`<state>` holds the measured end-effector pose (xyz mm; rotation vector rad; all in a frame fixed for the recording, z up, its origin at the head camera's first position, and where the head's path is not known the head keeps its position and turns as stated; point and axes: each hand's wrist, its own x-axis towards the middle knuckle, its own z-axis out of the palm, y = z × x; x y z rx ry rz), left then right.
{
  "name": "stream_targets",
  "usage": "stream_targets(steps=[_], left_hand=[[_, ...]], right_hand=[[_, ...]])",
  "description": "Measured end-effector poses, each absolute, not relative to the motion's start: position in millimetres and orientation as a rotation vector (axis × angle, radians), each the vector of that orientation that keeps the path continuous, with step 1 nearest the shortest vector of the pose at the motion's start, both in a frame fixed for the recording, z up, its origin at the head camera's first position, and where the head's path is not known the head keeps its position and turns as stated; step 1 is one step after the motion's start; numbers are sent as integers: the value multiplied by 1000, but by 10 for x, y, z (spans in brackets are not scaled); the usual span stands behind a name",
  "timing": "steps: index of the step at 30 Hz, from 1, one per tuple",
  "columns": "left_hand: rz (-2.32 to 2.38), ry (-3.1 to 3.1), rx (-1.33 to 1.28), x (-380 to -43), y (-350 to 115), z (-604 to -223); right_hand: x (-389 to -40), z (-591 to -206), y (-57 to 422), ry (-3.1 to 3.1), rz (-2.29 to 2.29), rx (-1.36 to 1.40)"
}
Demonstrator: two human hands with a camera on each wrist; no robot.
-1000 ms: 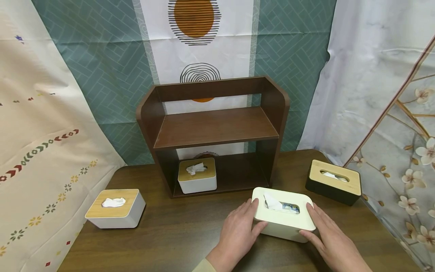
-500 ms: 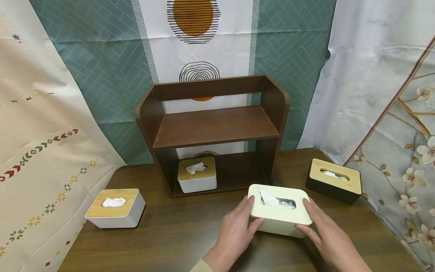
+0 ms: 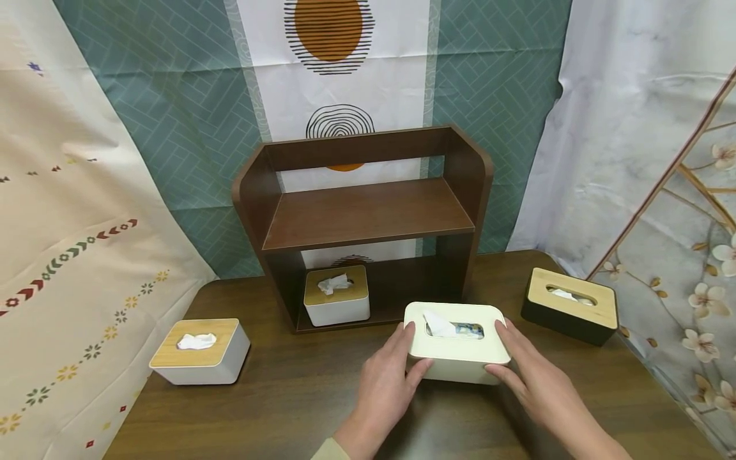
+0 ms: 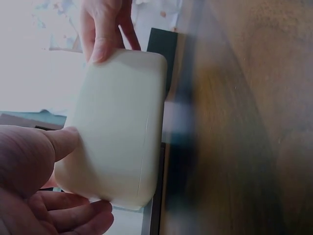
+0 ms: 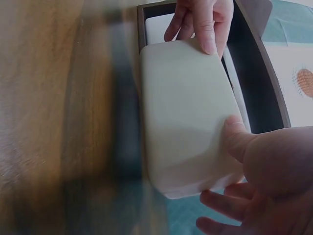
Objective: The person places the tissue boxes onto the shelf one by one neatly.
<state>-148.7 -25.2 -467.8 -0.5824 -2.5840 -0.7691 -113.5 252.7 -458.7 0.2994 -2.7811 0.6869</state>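
Note:
A cream tissue box (image 3: pixel 460 367) with a white tissue poking from its oval slot is held level between both hands, in front of the brown shelf. My left hand (image 3: pixel 385 383) grips its left end, thumb on the near face and fingers round the side. The right hand (image 3: pixel 535 380) grips the opposite end in the same manner. Both wrist views show the box's plain near side; in the left wrist view the tissue box (image 4: pixel 117 122) stands clear of the wooden table, a gap showing below it.
A two-tier brown shelf (image 3: pixel 368 214) stands at the back, with a white, wood-topped tissue box (image 3: pixel 339 310) on its lower left. Another white one (image 3: pixel 198 358) sits at the table's left. A black tissue box (image 3: pixel 566 319) with a wooden lid lies at the right. Patterned cloths hang around.
Both hands have carried the cream tissue box leftward and slightly up and away, toward the shelf. It has turned a little, its front edge now nearly level. The other boxes stay put.

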Motion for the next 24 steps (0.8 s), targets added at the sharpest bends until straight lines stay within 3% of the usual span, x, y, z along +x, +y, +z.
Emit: stream_targets(steps=[24], left_hand=[[-802, -2583, -381, -1661, -466, -4632]], right_hand=[[-1595, -4524, 2229, -2673, 798, 438]])
